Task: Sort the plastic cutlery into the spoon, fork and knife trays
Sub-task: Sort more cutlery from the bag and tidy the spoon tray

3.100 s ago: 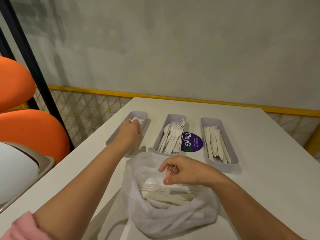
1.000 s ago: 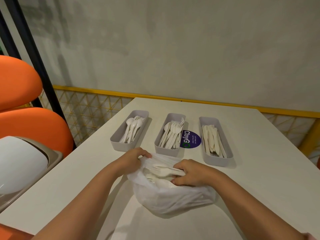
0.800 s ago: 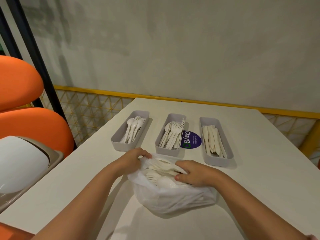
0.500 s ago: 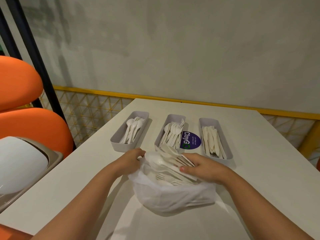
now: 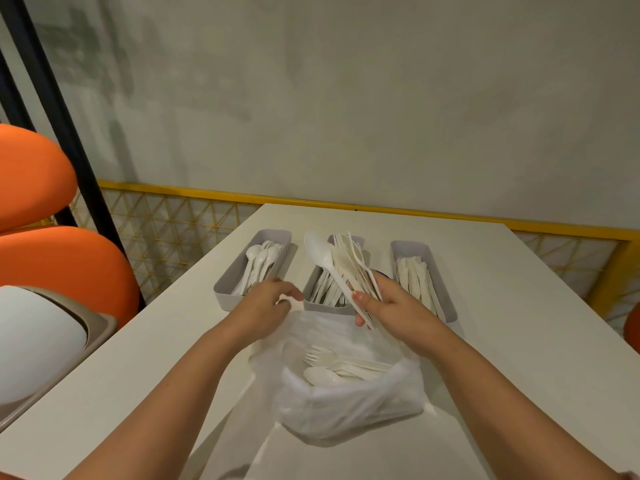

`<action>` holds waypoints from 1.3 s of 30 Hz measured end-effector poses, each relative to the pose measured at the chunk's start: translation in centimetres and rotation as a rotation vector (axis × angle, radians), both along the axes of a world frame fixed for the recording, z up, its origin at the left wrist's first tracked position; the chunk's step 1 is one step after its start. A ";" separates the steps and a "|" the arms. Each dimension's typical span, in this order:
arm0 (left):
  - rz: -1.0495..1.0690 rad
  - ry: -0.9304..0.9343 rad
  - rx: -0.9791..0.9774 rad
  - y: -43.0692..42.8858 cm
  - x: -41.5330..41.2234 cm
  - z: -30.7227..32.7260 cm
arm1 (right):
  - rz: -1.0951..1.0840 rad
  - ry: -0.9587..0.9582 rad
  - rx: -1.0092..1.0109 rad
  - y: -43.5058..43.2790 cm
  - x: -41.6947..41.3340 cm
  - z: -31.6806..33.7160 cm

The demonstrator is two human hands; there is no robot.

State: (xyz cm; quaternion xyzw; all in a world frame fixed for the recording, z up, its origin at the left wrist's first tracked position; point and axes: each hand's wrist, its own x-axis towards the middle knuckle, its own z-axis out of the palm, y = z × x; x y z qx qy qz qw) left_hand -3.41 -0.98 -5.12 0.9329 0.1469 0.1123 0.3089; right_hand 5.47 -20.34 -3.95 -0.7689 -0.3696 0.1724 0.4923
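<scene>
A: What has the right hand (image 5: 391, 306) got?

B: A bunch of cutlery (image 5: 346, 268), gripped tight. A spoon sticks out at the upper left of the bunch and thinner white pieces fan out behind it. The bunch is raised over the near end of the fork tray (image 5: 320, 306), so it hides part of that tray and what lies in it.

A: And the left hand (image 5: 268, 304)?

B: It sits at the far left edge of the plastic bag (image 5: 346, 403), fingers curled. It seems to pinch the bag's rim, but I cannot tell for sure how firm the hold is. It also covers the near corner of the spoon tray (image 5: 242, 268).

A: Where is everything else?

B: Three grey trays stand side by side on the white desk (image 5: 519, 341), beyond the bag. The left one holds spoons, the middle one forks, and the knife tray (image 5: 445, 289) on the right holds knives. The bag lies open just in front of the trays, with a fork, a spoon and more white pieces inside.

A: Anything around the desk?

B: Orange seats (image 5: 52, 265) at the left, with a black post (image 5: 52, 109) rising behind them. A white and beige bin (image 5: 41, 337) is near the desk's left edge. A yellow rail (image 5: 207, 195) with mesh under it runs along the grey wall (image 5: 346, 98) at the back.
</scene>
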 end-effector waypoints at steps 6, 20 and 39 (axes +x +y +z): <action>-0.035 -0.261 -0.320 -3.6 0.6 2.9 | -0.006 0.080 0.081 0.8 -0.7 0.8; 0.052 -0.339 -0.578 -5.2 3.4 2.9 | -0.046 0.306 0.174 1.8 0.0 0.6; 0.491 0.162 0.028 7.4 7.0 1.3 | -0.031 0.454 0.311 4.1 0.7 1.0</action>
